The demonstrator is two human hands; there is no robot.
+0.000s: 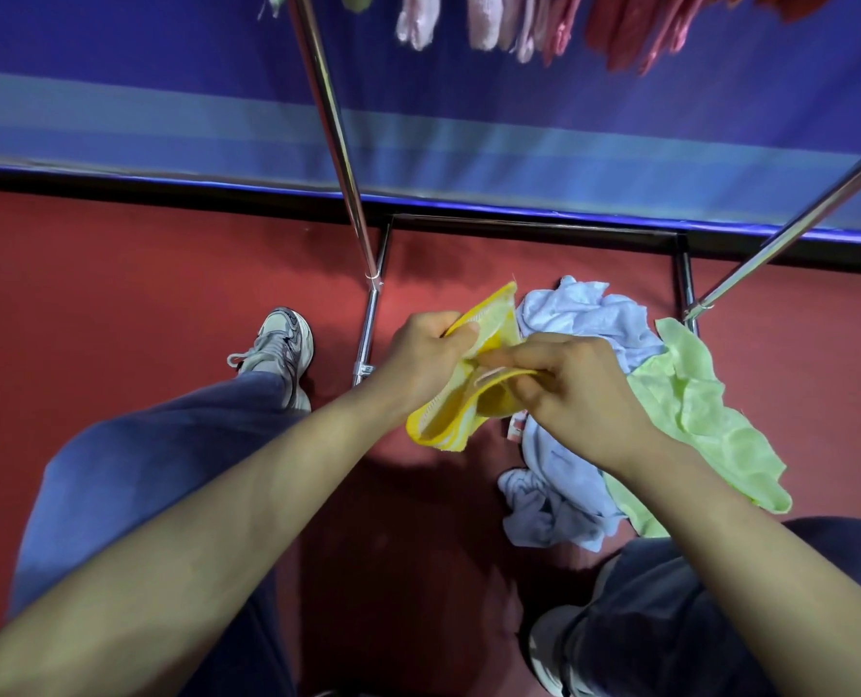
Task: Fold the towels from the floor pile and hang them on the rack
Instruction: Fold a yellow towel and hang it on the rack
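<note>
A small yellow towel with white stitching is held above the red floor between both hands. My left hand grips its upper left edge. My right hand pinches a fold of it from the right, with the fingers curled into the cloth. Below and to the right lies the floor pile: a crumpled pale blue towel and a light green towel. The metal rack's left upright and right upright rise from a base on the floor. Pink and red towels hang along the top edge.
A blue striped wall panel stands behind the rack. The rack's dark base bar runs along the wall's foot. My left shoe and jeans leg are at the left; my right shoe is at the bottom right, close to the pile.
</note>
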